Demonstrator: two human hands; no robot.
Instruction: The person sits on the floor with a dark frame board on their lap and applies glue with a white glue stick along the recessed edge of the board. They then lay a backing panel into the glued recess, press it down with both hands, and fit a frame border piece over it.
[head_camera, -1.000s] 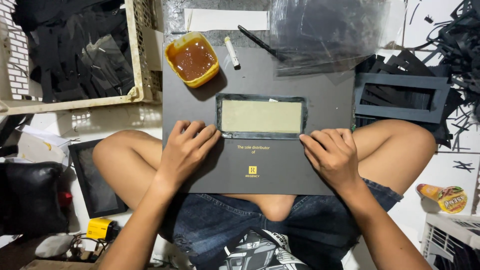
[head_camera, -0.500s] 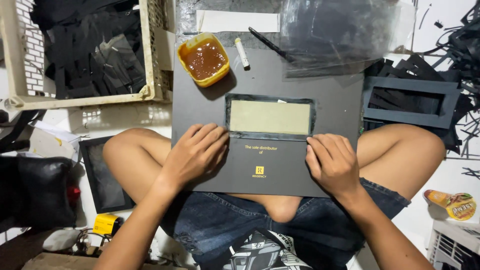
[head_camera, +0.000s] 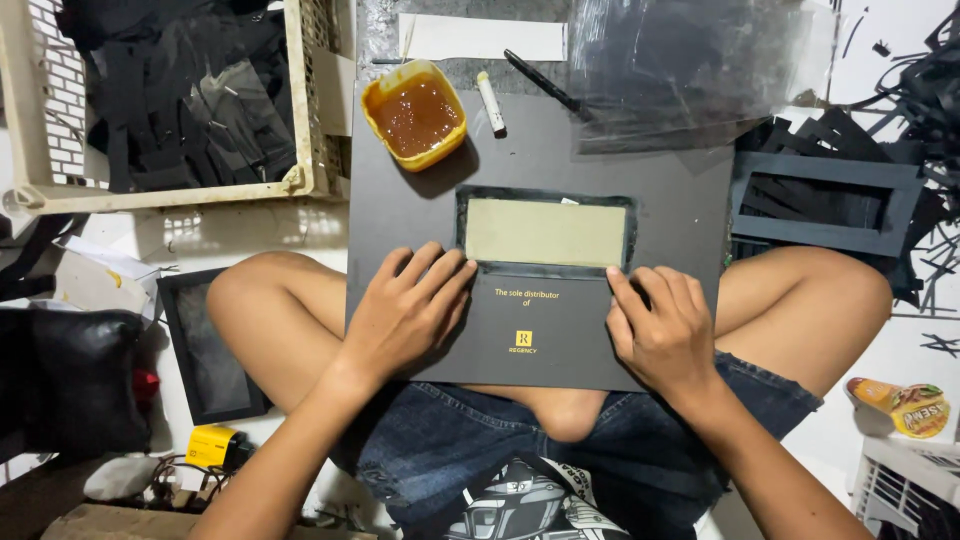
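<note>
A dark grey card sheet (head_camera: 540, 200) with a rectangular window lies across the seated person's bare knees, its long side running left to right. The left hand (head_camera: 405, 310) presses flat with fingers spread at the window's near-left corner; the right hand (head_camera: 662, 325) presses fingers-down at its near-right corner, gripping nothing. Far left on the sheet stands a yellow tub of brown glue (head_camera: 415, 113), beside a white plastic crate (head_camera: 300, 120) on the cluttered white floor.

Cream plastic crate (head_camera: 310, 120) of black scraps, clear plastic bag (head_camera: 690, 70), black frame (head_camera: 825, 205), snack packet (head_camera: 900, 405)
</note>
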